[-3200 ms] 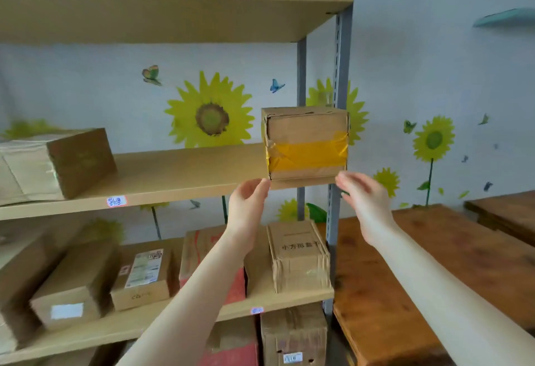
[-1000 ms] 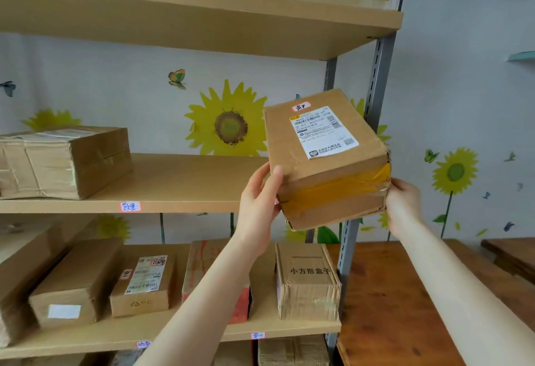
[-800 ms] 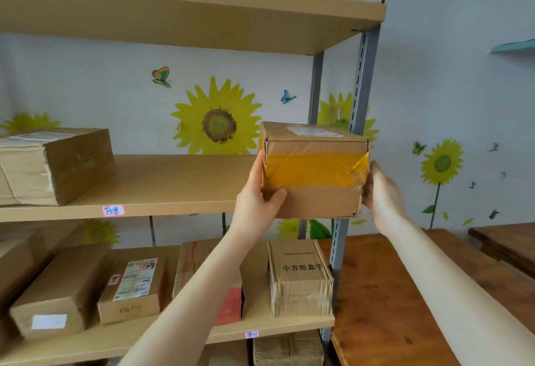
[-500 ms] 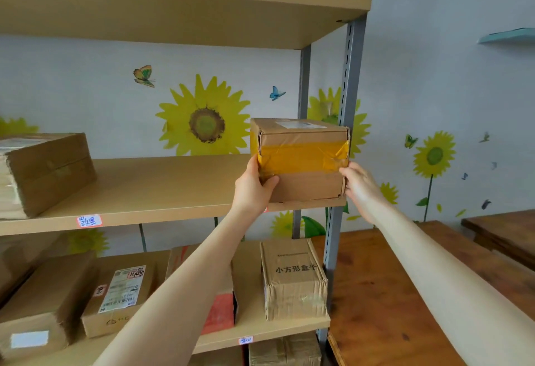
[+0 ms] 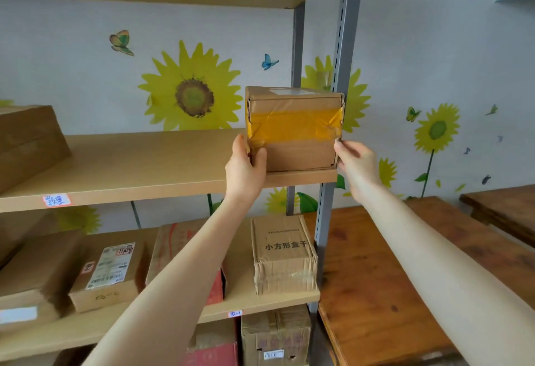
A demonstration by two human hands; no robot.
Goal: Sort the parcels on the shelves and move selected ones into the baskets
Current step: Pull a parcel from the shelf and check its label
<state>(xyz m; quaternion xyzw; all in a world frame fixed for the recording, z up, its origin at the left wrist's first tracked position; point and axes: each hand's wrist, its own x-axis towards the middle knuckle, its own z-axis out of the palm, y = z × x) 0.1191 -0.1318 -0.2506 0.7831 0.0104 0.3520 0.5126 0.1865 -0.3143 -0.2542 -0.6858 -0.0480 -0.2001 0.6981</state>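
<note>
We read little on the box (image 5: 293,134): a white label (image 5: 286,91) lies on its top, too foreshortened to make out, and a broad band of yellow tape (image 5: 292,127) crosses its front. The box sits at the 3 o'clock end of the middle shelf (image 5: 144,163), just beside the grey upright (image 5: 343,47). Our left hand (image 5: 245,167) grips the box's 7 o'clock corner, with the thumb curled onto the front and the fingers round the side. Our right hand (image 5: 359,166) curls its fingers onto the 4 o'clock edge.

At 9 o'clock, a pink tag (image 5: 56,200) on that shelf's front edge bears handwriting we cannot read. On the lower shelf (image 5: 260,303), at 6 o'clock from the box, a carton (image 5: 285,255) reads "小方形盒子". At 8 o'clock a parcel (image 5: 108,273) carries a white shipping sticker with a red mark, its print too small to read.

Behind the shelves the pale wall (image 5: 72,76) shows sunflower and butterfly decals. At 4 o'clock stands a worn wooden table (image 5: 405,279).
</note>
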